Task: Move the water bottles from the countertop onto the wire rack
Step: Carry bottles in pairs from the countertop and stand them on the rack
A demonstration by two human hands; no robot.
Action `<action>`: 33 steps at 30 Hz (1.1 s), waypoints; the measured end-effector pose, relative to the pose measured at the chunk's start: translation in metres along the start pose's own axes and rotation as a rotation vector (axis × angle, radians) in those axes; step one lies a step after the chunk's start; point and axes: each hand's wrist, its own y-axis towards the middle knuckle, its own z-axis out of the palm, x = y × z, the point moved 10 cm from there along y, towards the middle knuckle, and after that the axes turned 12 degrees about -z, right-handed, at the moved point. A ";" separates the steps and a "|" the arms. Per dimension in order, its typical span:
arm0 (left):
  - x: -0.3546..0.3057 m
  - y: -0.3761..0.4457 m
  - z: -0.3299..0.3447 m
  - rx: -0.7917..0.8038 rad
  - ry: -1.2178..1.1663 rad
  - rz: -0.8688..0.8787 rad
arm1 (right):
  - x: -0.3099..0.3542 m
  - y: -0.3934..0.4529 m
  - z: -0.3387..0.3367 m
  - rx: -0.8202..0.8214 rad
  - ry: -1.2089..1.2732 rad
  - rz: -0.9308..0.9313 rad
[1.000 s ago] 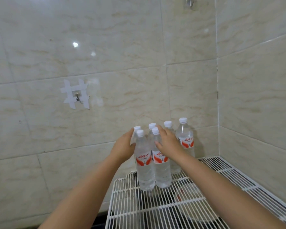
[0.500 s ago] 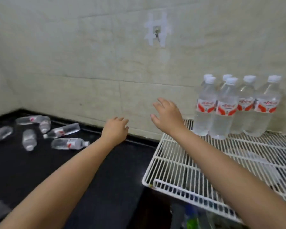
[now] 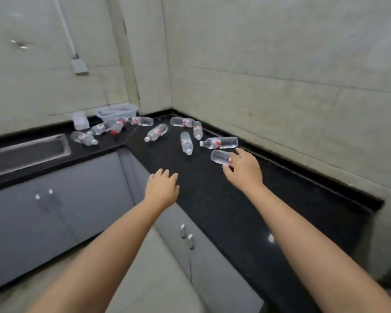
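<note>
Several clear water bottles with red labels lie on their sides on the black countertop, scattered toward the corner. My right hand reaches over the nearest bottle; its fingers are spread at that bottle's cap end, which it hides, and no closed grip shows. Just beyond lies another bottle. My left hand hovers palm down over the counter's front edge, fingers relaxed and holding nothing. The wire rack is out of view.
A steel sink is set in the counter at the left. A clear plastic bin and a small clear box stand by the back wall. Grey cabinet doors run below the counter. Tiled walls close the corner.
My view has swung left from the wire rack with its upright bottles to the countertop. Both hands left the rack, and my right hand now reaches the nearest lying bottle.
</note>
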 end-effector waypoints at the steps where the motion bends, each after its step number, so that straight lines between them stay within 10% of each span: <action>1: 0.027 0.000 0.011 0.013 0.007 -0.029 | 0.016 0.003 0.025 0.044 0.001 0.002; 13: 0.155 0.047 0.112 0.228 0.019 -0.096 | 0.052 0.031 0.208 0.376 -0.053 0.113; 33: 0.028 0.386 0.169 0.344 -0.029 0.219 | -0.189 0.236 0.264 0.318 -0.096 0.550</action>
